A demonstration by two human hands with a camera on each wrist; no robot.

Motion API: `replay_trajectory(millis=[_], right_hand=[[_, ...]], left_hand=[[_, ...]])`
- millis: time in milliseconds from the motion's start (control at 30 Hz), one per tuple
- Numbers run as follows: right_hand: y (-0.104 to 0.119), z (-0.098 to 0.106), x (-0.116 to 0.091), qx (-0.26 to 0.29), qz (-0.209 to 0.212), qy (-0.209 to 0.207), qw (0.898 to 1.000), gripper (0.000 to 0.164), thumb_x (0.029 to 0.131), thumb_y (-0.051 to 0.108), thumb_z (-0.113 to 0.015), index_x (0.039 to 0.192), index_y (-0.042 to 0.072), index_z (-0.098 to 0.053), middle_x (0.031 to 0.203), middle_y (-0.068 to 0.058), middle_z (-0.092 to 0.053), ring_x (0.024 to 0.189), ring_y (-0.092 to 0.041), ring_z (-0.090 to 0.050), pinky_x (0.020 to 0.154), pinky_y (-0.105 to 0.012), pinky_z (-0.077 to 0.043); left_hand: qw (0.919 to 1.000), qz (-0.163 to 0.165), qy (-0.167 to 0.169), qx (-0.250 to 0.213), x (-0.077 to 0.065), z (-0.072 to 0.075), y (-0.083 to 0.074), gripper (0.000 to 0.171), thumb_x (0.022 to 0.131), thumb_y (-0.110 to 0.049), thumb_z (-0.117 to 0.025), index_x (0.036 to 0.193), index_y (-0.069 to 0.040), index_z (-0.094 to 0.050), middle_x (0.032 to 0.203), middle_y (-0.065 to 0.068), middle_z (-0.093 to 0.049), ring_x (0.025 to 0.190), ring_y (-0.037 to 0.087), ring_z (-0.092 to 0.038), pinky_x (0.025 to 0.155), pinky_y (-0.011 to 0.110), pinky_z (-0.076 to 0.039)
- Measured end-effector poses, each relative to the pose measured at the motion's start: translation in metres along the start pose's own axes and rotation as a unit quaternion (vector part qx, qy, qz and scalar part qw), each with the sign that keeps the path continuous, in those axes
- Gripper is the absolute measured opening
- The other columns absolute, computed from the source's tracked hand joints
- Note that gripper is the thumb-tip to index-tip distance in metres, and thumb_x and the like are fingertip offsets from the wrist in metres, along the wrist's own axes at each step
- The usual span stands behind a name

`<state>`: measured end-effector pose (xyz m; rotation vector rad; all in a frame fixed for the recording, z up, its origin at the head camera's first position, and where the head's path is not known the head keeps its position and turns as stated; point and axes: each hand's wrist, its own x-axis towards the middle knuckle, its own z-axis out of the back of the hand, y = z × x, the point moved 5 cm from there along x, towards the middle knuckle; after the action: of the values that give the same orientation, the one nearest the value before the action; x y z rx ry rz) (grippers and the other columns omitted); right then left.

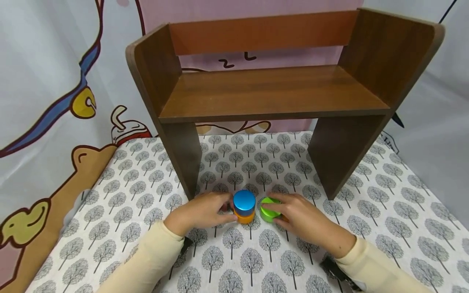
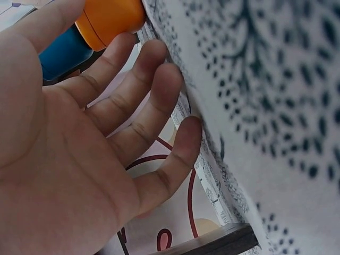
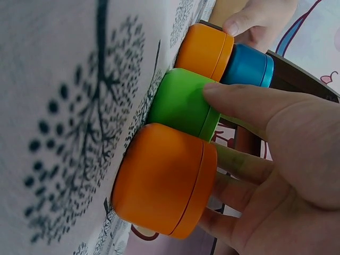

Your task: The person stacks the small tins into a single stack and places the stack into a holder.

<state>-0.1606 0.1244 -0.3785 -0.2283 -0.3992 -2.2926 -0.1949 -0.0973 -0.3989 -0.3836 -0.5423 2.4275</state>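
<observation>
A shiny blue tin (image 1: 244,201) sits on top of an orange tin (image 1: 244,219) on the cloth. My left hand (image 1: 207,209) holds the lower orange tin from the left between thumb and index finger, its other fingers loosely bent in the left wrist view. Just right of this stack stands a green tin (image 3: 179,101), which my right hand (image 1: 302,213) pinches near its lid with thumb and fingers. A darker orange tin (image 3: 159,178) stands beside the green one, nearest the right wrist camera; in the head view my right hand mostly hides it.
A brown wooden shelf unit (image 1: 275,87) stands behind the hands, its two side panels reaching down to the cloth (image 1: 253,264) printed with trees. Patterned fabric (image 1: 44,73) hangs behind and at the left.
</observation>
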Motion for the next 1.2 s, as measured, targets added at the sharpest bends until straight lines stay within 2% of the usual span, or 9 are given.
replay_trajectory(millis=[300,733,1200], right_hand=[[0.0019,-0.0001,-0.0007,0.004,0.001,-0.008,1.000,0.051,0.071,0.010,-0.088,0.120,0.016,-0.073,0.128,-0.017,-0.066,0.103,-0.030,-0.071,0.087,-0.045,-0.058],[0.0016,-0.0008,-0.0019,0.003,-0.011,-0.005,1.000,0.051,0.072,0.012,-0.088,0.120,0.016,-0.073,0.129,-0.018,-0.066,0.106,-0.032,-0.070,0.090,-0.047,-0.057],[-0.0015,-0.0012,-0.0018,0.017,-0.016,-0.002,1.000,0.048,0.074,0.014,-0.087,0.120,0.014,-0.073,0.128,-0.020,-0.066,0.104,-0.031,-0.071,0.086,-0.040,-0.059]], left_hand=[[1.0000,-0.007,-0.003,0.002,-0.0017,-0.0007,-0.0005,0.034,0.091,-0.045,-0.071,0.110,-0.018,-0.062,0.097,-0.005,-0.067,0.088,0.011,-0.061,0.078,0.028,-0.051],[1.0000,0.000,-0.007,0.006,-0.0012,-0.0022,0.0000,0.033,0.091,-0.046,-0.071,0.108,-0.020,-0.063,0.096,-0.006,-0.065,0.087,0.010,-0.059,0.079,0.029,-0.050],[0.9999,-0.007,-0.010,0.002,-0.0004,-0.0028,-0.0009,0.029,0.091,-0.044,-0.071,0.108,-0.021,-0.063,0.094,-0.007,-0.065,0.087,0.010,-0.058,0.078,0.028,-0.049]])
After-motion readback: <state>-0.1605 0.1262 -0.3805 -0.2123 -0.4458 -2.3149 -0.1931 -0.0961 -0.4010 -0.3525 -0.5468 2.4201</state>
